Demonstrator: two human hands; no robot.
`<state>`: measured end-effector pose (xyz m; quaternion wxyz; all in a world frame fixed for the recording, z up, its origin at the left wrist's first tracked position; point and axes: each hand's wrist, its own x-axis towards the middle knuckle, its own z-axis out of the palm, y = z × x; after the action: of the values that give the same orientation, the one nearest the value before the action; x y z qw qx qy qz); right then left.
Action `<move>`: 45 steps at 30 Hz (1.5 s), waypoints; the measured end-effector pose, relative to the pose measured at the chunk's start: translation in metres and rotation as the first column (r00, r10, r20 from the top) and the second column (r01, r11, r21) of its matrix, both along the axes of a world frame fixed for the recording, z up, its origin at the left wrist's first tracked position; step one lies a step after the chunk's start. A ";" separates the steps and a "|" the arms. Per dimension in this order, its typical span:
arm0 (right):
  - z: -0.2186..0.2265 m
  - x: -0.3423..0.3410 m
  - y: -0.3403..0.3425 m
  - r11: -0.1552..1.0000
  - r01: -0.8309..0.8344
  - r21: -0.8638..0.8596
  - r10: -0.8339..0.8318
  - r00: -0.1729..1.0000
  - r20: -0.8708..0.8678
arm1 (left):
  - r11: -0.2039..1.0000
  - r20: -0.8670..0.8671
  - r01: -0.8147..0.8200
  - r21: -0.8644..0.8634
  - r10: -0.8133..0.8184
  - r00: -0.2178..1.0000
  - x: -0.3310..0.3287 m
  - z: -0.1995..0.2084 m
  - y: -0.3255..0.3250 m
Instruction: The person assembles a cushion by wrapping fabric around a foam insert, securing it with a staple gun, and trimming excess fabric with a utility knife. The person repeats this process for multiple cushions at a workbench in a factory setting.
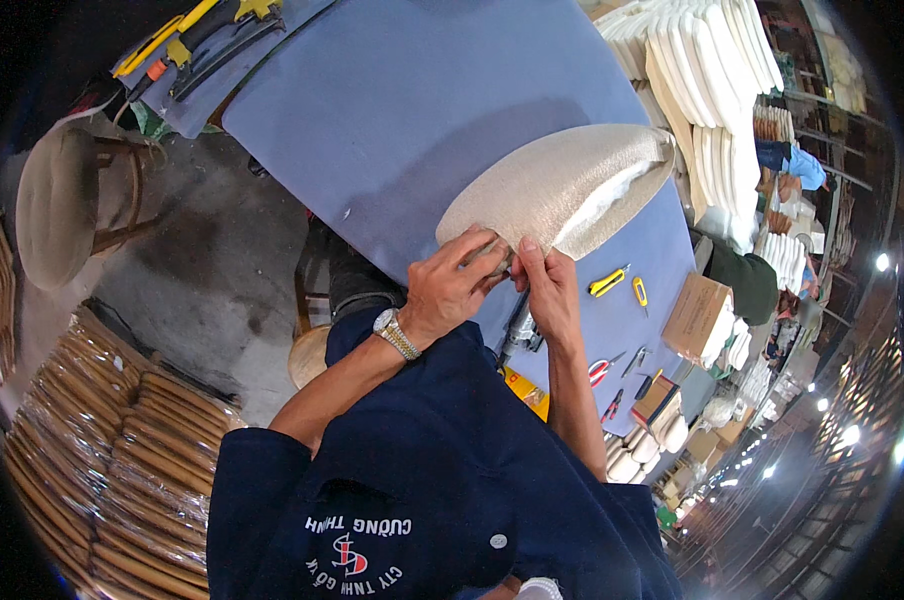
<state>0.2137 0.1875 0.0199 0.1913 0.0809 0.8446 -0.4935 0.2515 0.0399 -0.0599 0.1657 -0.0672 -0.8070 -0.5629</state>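
A beige fabric-covered pad [532,185], like a chair seat or back cushion, is tilted up above the blue-grey table [392,90]. White padding [602,205] shows where the cover lies open along its right side. My left hand [452,285], with a watch at the wrist, has its fingers curled over the pad's near edge. Close beside it, my right hand [547,285] pinches the cover's edge between thumb and fingers. The fingertips partly hide the fabric between them. A dark and silver tool [519,328] lies below, partly covered by my right forearm.
Yellow cutters [609,281], red-handled scissors [602,371] and pliers lie on the table's right side. An open cardboard box [697,315] stands beyond them. White pads [707,90] are stacked at the far right. Left are a round stool [57,205] and wrapped stacked panels [112,460].
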 end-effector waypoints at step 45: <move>-0.025 -0.013 -0.027 0.976 -0.007 0.219 0.063 0.967 -0.247 | 0.998 0.125 0.051 0.047 -0.057 0.991 -0.034 0.008 -0.027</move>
<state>0.2006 0.1606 -0.0051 0.0810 0.0228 0.9121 -0.4013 0.2172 0.0131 -0.0522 0.1004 -0.0495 -0.8012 -0.5879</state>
